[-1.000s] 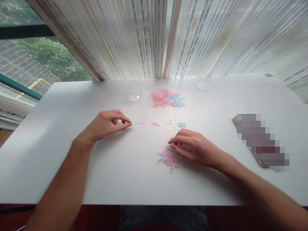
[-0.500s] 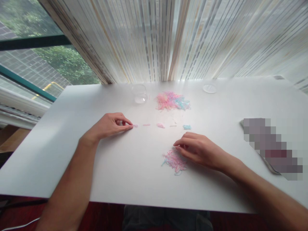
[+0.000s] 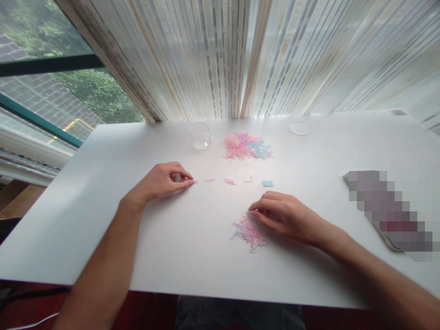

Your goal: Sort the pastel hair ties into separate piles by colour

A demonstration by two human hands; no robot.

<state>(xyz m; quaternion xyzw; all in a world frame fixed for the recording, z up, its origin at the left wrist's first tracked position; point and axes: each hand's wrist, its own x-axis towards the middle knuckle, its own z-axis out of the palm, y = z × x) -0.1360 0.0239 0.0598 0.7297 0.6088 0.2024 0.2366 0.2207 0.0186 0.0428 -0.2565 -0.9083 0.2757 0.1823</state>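
My left hand (image 3: 168, 179) pinches a lilac rubber band (image 3: 195, 182) at the left end of a row on the table, thumb and index finger together on it. Rightward along this row lie a pink band (image 3: 210, 180), a small pink bunch (image 3: 230, 181), a pale band (image 3: 248, 181) and a blue bunch (image 3: 267, 183). My right hand (image 3: 275, 211) hovers at the upper right edge of a loose pile of mostly pink bands (image 3: 250, 233). Its thumb and index tips are close together; whatever is between them, if anything, is too small to see.
Behind the row is a larger heap of pink, lilac and blue bands (image 3: 245, 145). A clear plastic container (image 3: 201, 137) stands left of it, a clear lid (image 3: 299, 128) to its right. A blurred-out flat device (image 3: 385, 211) lies at right on the white table (image 3: 178, 256). Curtains hang behind.
My left hand has shifted slightly right along the row, covering more of the lilac band. The right hand has stayed almost still beside the pile.
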